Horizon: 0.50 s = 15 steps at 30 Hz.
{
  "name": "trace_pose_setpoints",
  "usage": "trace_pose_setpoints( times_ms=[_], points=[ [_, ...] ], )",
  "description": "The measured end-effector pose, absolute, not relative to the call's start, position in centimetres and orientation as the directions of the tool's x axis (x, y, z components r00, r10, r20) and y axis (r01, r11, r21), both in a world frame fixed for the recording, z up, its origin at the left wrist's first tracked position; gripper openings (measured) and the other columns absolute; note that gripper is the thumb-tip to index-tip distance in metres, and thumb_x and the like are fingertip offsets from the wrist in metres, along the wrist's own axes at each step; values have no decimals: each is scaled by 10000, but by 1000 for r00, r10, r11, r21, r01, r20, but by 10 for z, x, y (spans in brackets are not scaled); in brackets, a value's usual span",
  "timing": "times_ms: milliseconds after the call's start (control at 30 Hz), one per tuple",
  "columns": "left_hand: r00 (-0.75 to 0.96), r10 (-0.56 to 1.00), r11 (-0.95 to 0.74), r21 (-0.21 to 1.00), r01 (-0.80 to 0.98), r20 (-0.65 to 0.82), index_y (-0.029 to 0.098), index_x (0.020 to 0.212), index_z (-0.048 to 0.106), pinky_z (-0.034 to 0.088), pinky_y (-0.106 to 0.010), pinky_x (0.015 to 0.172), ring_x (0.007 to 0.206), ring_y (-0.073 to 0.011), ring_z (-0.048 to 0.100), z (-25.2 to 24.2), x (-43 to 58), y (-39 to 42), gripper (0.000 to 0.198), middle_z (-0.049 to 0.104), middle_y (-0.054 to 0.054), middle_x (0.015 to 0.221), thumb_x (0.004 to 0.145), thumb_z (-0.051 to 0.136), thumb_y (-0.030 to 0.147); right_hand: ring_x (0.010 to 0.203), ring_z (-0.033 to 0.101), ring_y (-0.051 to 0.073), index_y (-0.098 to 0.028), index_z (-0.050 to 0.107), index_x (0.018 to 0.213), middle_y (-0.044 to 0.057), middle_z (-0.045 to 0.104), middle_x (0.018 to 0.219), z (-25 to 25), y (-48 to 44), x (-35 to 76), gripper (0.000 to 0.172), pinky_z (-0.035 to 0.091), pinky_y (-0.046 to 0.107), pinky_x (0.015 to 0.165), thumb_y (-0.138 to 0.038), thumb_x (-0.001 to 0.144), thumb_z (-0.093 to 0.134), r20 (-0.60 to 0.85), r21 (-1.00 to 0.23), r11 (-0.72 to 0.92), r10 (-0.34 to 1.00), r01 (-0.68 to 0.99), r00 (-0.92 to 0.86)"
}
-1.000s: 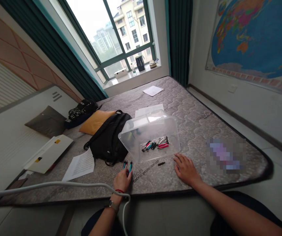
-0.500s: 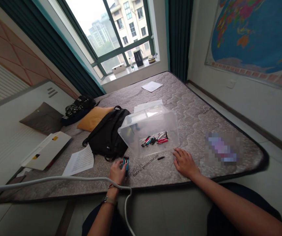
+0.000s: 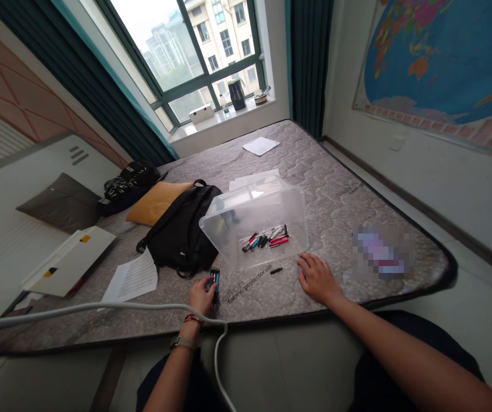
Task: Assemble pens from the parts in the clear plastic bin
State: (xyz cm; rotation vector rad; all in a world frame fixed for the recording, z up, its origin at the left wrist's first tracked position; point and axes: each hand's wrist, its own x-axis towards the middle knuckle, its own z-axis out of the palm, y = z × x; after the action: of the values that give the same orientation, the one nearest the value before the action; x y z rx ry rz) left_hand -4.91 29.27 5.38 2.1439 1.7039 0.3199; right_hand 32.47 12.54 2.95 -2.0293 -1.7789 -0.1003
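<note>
Nearest, a pale cable [image 3: 99, 307] runs low across the view, and just past it the left hand [image 3: 200, 296] pinches a small bundle of pens [image 3: 215, 278] between thumb and fingers, close to the near edge of the mattress [image 3: 335, 229]. The bundle's long axis runs roughly away from the person, its far ends toward the black backpack [image 3: 181, 234]. Across from it, the right hand [image 3: 318, 278] lies palm down, fingers lightly spread, with nothing visible in its grasp. Between the two hands lies a loose dark pen [image 3: 276, 270], its long axis mostly sideways with the right end slightly farther off, so it sits crosswise to the bundle. It is apart from both hands but nearer the right one, off to the left of those fingertips. Beside it, print on the mattress reads "fabric protector"; a fainter word above seems to end in "on". Farther out, a clear bin [image 3: 288, 206] shows more pens [image 3: 263, 241] in a loose heap; whether it stands upright or on its side, I cannot tell. Lines on the printed sheet [image 3: 136, 276] and any lettering on the wall map [image 3: 443, 63] are too small to read.
</note>
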Motion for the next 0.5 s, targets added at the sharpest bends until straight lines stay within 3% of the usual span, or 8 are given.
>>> trace_pose_setpoints(
  times_ms=[100,167,300,400,500],
  points=[
    [241,969,-243,434,867,62,151,1181,653,498,-395,961,1036,-240,649,48,-47,298,405,675,-134,1158,926,464,402,1232,463,273,-196,614,1170,122,563,1338,29,126,325,326,333,408,1034,-195,862,507,337,-270,-82,925,959,174],
    [323,934,-357,425,832,153,155,1269,602,424,-429,1078,1236,-253,553,40,-44,300,447,597,-143,1321,958,401,405,1235,461,270,-190,608,1174,122,562,1337,29,126,325,327,333,406,1037,-194,862,513,334,-268,-82,927,960,172],
    [558,820,-555,414,721,129,152,1371,528,294,-496,1179,1434,-279,332,19,-36,301,501,425,-128,1516,950,431,406,1243,456,268,-180,595,1182,122,558,1339,32,125,324,327,332,402,1043,-189,865,519,322,-270,-84,931,959,172],
    [536,837,-505,529,682,109,153,1383,520,251,-508,1198,1464,-273,272,10,-36,302,515,409,-117,1532,967,391,428,1243,456,269,-185,595,1177,120,558,1339,34,125,324,315,337,404,1040,-193,872,516,318,-273,-88,932,958,176],
    [374,920,-328,744,582,113,168,1387,517,294,-446,1187,1417,-232,375,13,-48,309,539,446,-101,1511,996,306,473,1244,455,270,-187,590,1180,121,556,1340,34,125,324,317,335,407,1041,-192,874,510,313,-273,-89,933,958,175]
  ],
)
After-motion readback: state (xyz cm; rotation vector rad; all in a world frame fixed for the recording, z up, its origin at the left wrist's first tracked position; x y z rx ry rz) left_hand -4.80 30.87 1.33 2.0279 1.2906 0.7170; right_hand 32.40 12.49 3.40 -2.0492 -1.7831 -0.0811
